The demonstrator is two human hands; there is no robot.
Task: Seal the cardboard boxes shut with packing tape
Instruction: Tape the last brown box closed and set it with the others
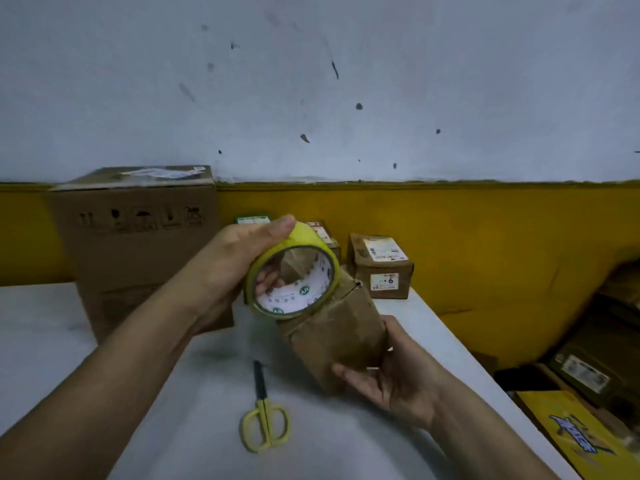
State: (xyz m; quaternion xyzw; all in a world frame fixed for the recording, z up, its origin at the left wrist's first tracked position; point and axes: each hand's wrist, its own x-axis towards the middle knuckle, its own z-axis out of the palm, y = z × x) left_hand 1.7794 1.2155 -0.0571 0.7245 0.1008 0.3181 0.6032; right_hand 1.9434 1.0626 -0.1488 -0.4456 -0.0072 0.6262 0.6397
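One small cardboard box [341, 336] against tape roll [307, 236]

A yellow tape roll [310, 239] stands on edge against the upper end of a small, tilted brown cardboard box [341, 341].

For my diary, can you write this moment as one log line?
left hand: grips yellow tape roll | right hand: holds small cardboard box | scissors: on table
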